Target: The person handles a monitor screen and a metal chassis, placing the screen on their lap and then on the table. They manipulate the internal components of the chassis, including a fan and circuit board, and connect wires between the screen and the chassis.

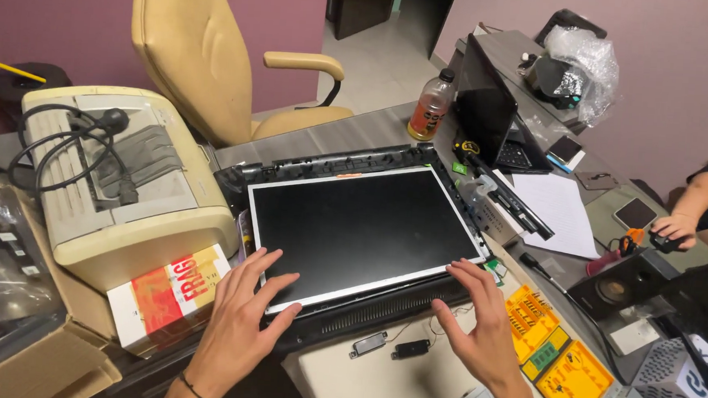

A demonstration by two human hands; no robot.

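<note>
A bare black flat screen panel (360, 228) with a thin silver rim lies face up in a black plastic monitor shell (323, 166) on the desk. My left hand (241, 311) rests with spread fingers on the panel's near left corner. My right hand (482, 317) has its fingers apart, with the fingertips at the panel's near right corner. Neither hand grips anything. Two small black parts (390, 346) on thin wires lie on the pale board just below the shell.
An old beige printer (125, 185) with a coiled cable sits left, above a white and red box (170, 290). A beige chair (207, 51), orange drink bottle (431, 105), laptop (490, 109), papers (558, 211), yellow circuit pieces (557, 355) and a speaker (619, 289) surround it. Another person's hand (673, 228) rests at far right.
</note>
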